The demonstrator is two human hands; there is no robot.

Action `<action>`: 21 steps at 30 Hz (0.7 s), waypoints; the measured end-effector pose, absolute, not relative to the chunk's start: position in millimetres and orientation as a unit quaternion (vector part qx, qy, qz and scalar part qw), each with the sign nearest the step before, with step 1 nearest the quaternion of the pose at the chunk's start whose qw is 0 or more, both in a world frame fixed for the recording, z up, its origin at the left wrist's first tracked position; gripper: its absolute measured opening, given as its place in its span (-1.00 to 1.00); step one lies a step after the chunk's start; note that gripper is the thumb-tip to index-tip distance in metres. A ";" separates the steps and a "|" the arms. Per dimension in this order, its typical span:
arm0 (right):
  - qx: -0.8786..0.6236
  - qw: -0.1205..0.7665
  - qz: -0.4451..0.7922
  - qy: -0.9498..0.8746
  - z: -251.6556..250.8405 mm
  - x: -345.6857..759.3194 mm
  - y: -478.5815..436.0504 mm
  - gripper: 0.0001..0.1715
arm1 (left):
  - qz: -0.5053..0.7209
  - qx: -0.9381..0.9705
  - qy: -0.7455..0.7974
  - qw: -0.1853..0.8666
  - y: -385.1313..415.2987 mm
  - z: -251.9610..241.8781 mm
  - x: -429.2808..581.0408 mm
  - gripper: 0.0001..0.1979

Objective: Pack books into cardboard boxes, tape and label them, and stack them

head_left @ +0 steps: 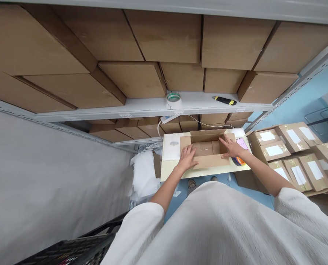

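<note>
An open cardboard box (208,161) lies on a pale yellow table (180,173), its top flaps spread outward. Inside, the bottom is bare cardboard. My left hand (188,158) rests on the box's left side and near flap, fingers apart. Across from it, my right hand (231,147) touches the right wall and flap with spread fingers. Just right of the box, partly under my right forearm, are a phone (241,143) with a lit pink screen and an orange and blue round item (238,161) whose kind I cannot make out.
Above stands a metal shelf (147,103) stacked with cardboard boxes (164,36). On its edge are a tape roll (174,98) and a black-yellow utility knife (225,100). Labelled boxes (296,173) sit to the right, white packing material (144,171) and a black crate (89,243) to the left.
</note>
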State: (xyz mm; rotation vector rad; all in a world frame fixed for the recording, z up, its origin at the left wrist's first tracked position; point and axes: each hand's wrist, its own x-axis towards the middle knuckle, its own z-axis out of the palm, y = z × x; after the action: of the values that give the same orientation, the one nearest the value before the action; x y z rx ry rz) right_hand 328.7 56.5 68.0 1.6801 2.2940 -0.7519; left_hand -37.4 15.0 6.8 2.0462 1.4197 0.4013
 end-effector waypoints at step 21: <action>0.552 0.236 -0.245 0.762 40.0 303.8 126.3 0.89 | 0.282 0.722 0.542 0.324 0.8 5.6 -55.2 -0.45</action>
State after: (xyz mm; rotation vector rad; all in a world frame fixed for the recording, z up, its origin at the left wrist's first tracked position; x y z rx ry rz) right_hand 303.8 126.3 40.0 1.5128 2.0888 -0.6730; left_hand -55.2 0.8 5.6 1.8948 1.4229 0.7405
